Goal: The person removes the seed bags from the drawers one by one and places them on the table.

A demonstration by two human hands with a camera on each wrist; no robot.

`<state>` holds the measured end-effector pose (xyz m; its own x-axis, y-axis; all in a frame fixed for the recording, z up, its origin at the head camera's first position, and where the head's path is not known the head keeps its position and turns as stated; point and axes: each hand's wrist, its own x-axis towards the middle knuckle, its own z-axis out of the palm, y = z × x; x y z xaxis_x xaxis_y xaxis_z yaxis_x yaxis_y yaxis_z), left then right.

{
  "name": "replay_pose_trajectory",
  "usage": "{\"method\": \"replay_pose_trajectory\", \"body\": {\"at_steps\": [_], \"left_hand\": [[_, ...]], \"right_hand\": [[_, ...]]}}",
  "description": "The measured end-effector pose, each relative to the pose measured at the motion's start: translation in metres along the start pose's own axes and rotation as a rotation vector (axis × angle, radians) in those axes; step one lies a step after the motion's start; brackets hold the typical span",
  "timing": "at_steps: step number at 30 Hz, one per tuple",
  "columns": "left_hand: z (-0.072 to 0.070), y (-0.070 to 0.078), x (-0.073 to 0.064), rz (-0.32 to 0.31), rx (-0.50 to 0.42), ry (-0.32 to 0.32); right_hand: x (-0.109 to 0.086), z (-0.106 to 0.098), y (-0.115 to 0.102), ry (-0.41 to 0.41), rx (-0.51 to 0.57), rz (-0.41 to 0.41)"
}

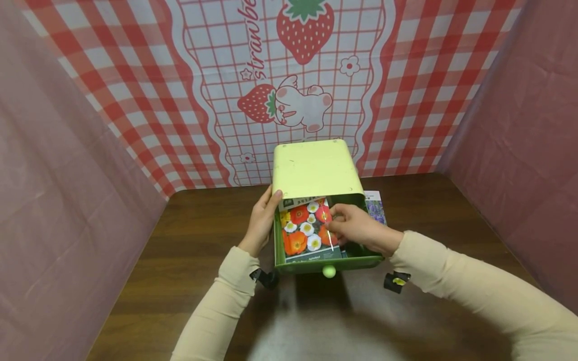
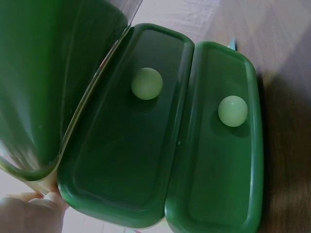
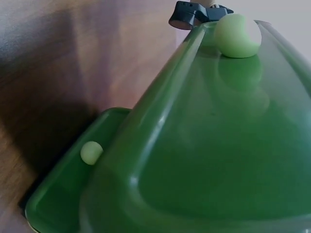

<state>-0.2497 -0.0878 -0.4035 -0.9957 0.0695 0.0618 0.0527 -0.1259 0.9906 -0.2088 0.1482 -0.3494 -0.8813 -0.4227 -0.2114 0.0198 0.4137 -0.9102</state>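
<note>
A small drawer cabinet with a pale yellow top (image 1: 316, 170) stands on the table, its green upper drawer (image 1: 307, 268) pulled out towards me. A packet with orange, red and white flowers (image 1: 307, 233) lies over the drawer's left part. My right hand (image 1: 356, 225) pinches the packet's right edge between thumb and fingers, reaching in over the drawer's right side. On the cabinet's left side rests my left hand (image 1: 261, 220), thumb at the front top corner and fingers along the wall. In the left wrist view, two closed green drawers (image 2: 116, 160) show beside the pulled-out one.
A packet with purple flowers (image 1: 376, 210) lies to the cabinet's right, partly hidden by it. Behind hangs a red checked strawberry cloth (image 1: 217, 60), with pink cloths (image 1: 506, 125) at both sides. The brown wooden table (image 1: 189, 250) extends around the cabinet.
</note>
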Motion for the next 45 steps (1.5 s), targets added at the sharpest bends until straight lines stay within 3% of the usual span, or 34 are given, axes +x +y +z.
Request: {"method": "replay_pose_trajectory", "body": {"at_steps": [5,24,34,45], "left_hand": [[0.0,0.0,0.001,0.002,0.001,0.002],[-0.001,0.0,-0.001,0.004,0.014,-0.005],[0.001,-0.001,-0.001,0.016,-0.005,0.017],[0.001,-0.002,0.001,0.045,-0.023,0.014]], "right_hand": [[-0.001,-0.004,-0.003,0.043,0.022,0.015],[-0.024,-0.027,-0.014,0.017,0.107,0.144],[-0.037,-0.032,-0.015,-0.076,0.188,0.177],[-0.057,-0.031,-0.02,-0.132,0.153,0.164]]}}
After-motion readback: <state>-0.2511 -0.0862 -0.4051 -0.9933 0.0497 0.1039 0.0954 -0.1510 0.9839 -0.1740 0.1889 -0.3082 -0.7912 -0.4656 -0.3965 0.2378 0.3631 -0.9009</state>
